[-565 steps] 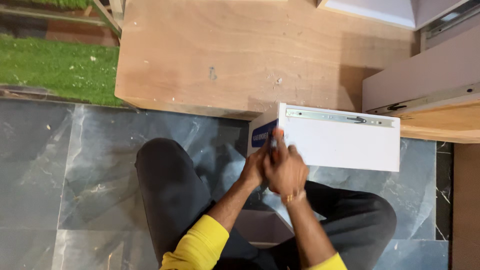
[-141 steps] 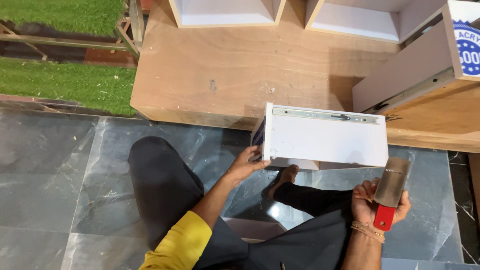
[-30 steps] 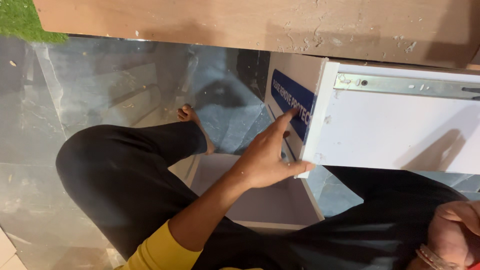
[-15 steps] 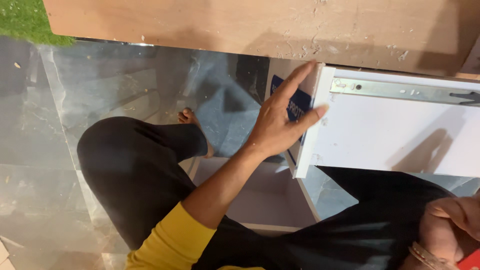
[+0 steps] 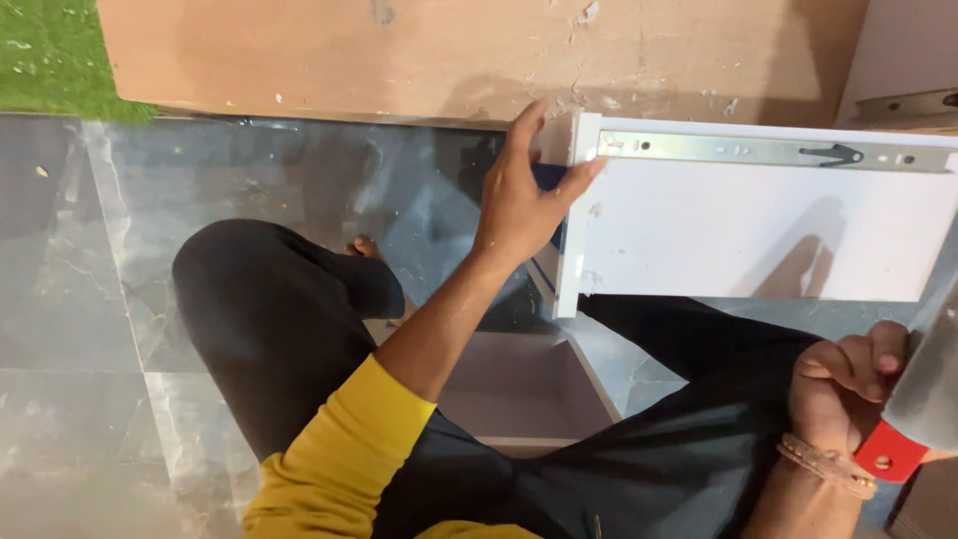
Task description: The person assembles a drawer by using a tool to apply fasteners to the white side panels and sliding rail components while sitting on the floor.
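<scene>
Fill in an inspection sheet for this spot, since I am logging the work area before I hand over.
Surface: grey stone floor, person seated on it.
Job's things: white drawer with a metal slide rail on its side; hammer with a red band.
Clutter: pale board under the legs.
Grippers: left hand grips the drawer's front edge; right hand holds the hammer.
Cables: nothing seen.
Surroundings: wooden board, green turf.
</scene>
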